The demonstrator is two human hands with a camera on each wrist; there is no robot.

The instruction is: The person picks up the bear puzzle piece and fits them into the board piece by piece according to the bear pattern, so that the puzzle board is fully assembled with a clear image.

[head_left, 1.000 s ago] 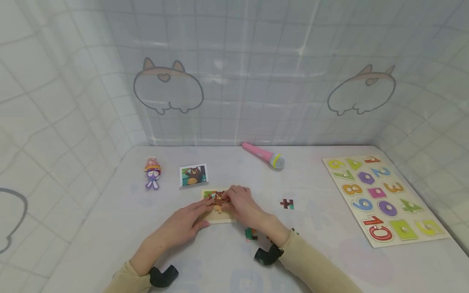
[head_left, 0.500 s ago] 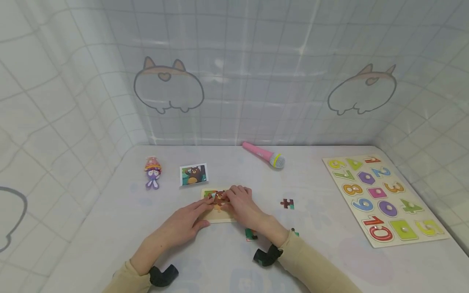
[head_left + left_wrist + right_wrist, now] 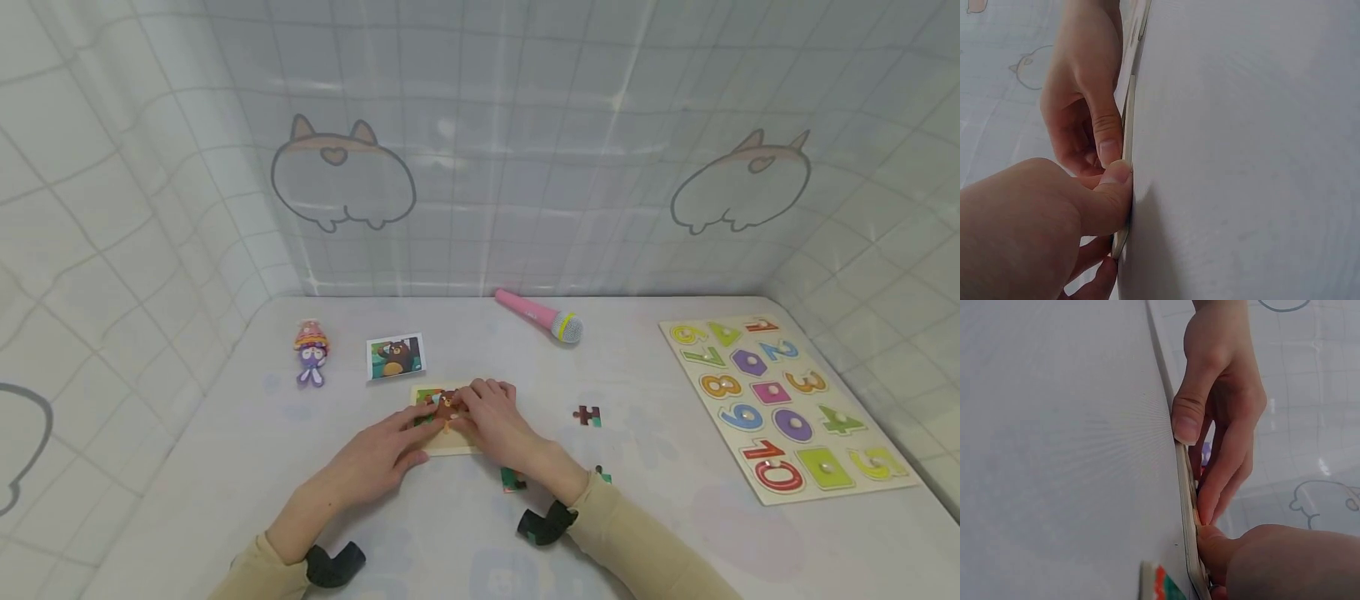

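Note:
A small pale wooden puzzle board (image 3: 450, 448) lies flat on the table, partly filled with pieces of a brown bear picture (image 3: 447, 406). My left hand (image 3: 382, 450) reaches over it from the left, straight fingers pressing on the pieces and thumb at the near edge. My right hand (image 3: 497, 421) curls over the right half, thumb and fingertips pinching a puzzle piece at the bear; the hand mostly hides that piece. In the left wrist view, the right thumb (image 3: 1108, 134) is right at the board's edge, close to the left thumb (image 3: 1116, 181).
Loose puzzle pieces lie right of the board, one brown (image 3: 587, 416), others near the right wrist (image 3: 513, 480). Behind the board stand a bear picture card (image 3: 396, 357) and a purple doll (image 3: 312, 354). A pink microphone (image 3: 540, 317) lies behind, a number board (image 3: 780, 408) far right.
The left fingertips have shifted slightly right over the lower part of the bear, covering more of the tan piece there. The right hand stays almost in place.

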